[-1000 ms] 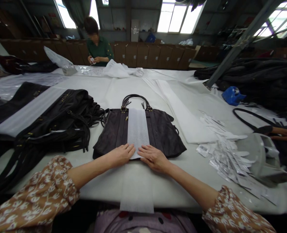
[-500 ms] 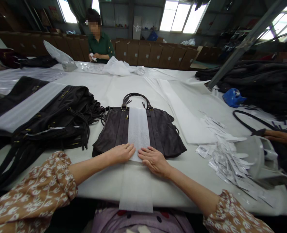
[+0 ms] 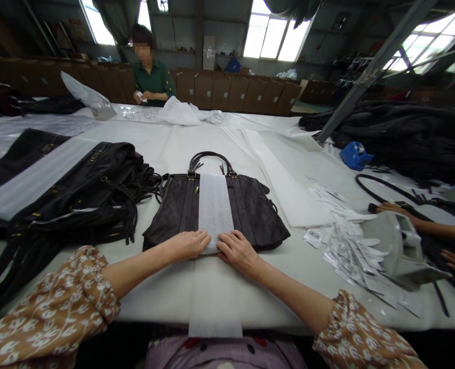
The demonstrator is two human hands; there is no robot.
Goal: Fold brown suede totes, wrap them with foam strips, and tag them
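A dark grey handbag (image 3: 250, 210) lies flat on the white table, its two handles (image 3: 211, 155) pointing away from me. Down its middle runs a white foam strip (image 3: 215, 202), and more of the strip hangs over the table's front edge. My left hand (image 3: 191, 244) rests on the bag's near edge at the strip's left side, thumb hidden, fingers close together. At the strip's right side my right hand (image 3: 238, 251) presses on the same edge with its fingers slightly spread. Both hands touch the strip.
Several dark bags (image 3: 112, 189) are stacked at the left. On the right are small packets (image 3: 356, 251), a grey tape dispenser (image 3: 389, 241), a blue object (image 3: 356, 155) and another person's hands (image 3: 400, 211). A person in green (image 3: 154, 79) stands across the table (image 3: 150, 136).
My hands have shifted slightly inward along the bag's near edge, with the fingertips more curled over it. At the right, the other person's hands and dark bag have moved further into view.
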